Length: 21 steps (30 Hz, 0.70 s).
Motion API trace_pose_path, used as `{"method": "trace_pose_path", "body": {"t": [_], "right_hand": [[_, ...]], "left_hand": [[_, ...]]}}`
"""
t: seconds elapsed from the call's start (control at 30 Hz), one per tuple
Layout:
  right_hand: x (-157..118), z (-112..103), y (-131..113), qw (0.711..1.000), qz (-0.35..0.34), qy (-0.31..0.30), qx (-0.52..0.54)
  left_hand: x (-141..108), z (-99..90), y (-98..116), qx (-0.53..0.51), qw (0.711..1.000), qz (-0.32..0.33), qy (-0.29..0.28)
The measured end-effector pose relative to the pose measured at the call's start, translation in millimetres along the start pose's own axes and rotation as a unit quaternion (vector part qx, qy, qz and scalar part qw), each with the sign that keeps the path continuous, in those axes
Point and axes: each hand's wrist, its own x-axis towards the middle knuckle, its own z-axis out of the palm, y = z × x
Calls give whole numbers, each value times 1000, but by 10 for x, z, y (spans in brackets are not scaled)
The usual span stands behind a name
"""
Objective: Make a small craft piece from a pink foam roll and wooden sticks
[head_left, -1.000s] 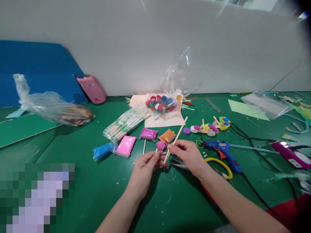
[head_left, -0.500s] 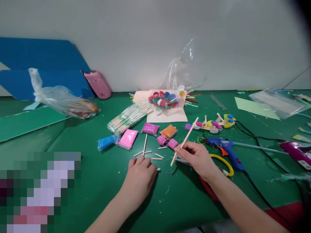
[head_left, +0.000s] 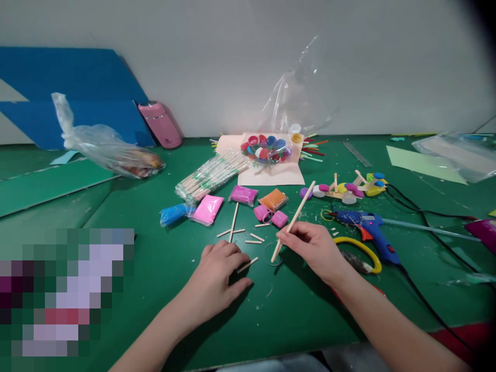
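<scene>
My right hand (head_left: 312,250) pinches a long pale wooden stick (head_left: 296,214) between thumb and fingertips, tilted up and away above the table. On the green tabletop rests my left hand (head_left: 222,274), thumb and fingers apart. A short cut stick (head_left: 248,265) lies between its thumb and forefinger; whether they touch it I cannot tell. Beyond the left fingers is a longer stick (head_left: 233,222), crossing another thin stick (head_left: 222,233). Several short pieces (head_left: 253,242) lie near these. Scissors (head_left: 377,258) with a yellow handle loop are beside my right wrist, partly hidden by it.
A blue glue gun (head_left: 372,227) with a cable lies at right, near a small craft model (head_left: 344,190). Ahead are clay packets (head_left: 207,209), bagged sticks (head_left: 211,175) and bagged bottle caps (head_left: 267,147). A pink flask (head_left: 160,124) leans at the back left.
My left hand has opened, its thumb moving away from the fingers and uncovering the short stick. My right hand still holds the long stick. The view has shifted slightly.
</scene>
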Motion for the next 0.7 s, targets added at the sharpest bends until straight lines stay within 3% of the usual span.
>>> {"method": "trace_pose_path", "body": {"t": [0.23, 0.47, 0.7], "right_hand": [[52, 67, -97, 1000, -8, -14, 15], [99, 113, -153, 999, -2, -14, 48], [131, 117, -149, 997, 8, -46, 57]], "left_hand": [[121, -134, 134, -195, 976, -39, 87], [430, -73, 298, -405, 910, -90, 15], [484, 7, 248, -538, 830, -145, -3]]}}
